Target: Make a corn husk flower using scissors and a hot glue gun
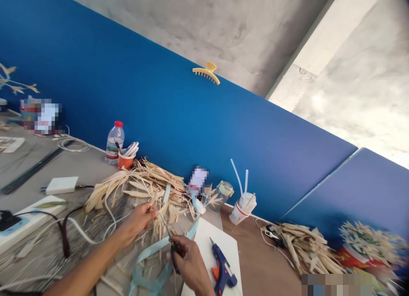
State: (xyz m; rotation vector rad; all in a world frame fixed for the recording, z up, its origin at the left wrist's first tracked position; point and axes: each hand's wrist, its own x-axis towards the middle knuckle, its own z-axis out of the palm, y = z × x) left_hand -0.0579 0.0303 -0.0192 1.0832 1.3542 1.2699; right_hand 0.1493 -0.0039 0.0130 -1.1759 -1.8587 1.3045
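Observation:
My right hand (191,260) is wrapped round the dark handles of a pair of scissors (166,228), whose blades point up and to the left. The blades reach toward my left hand (143,219), which is closed in a pinch. What those fingers hold is too small to make out. Dried corn husks (153,179) lie heaped just beyond both hands. A light blue ribbon (151,248) loops across the table below the scissors. Right of my right hand, a blue glue gun (223,266) with an orange trigger rests on a white board (204,236).
A power strip (35,217), cables and thin wires (79,245) cover the left side. Along the blue partition (159,108) stand a water bottle (114,143), an orange cup (126,160), a glass jar (223,196) and a white cup (239,213). More husks (309,245) lie right.

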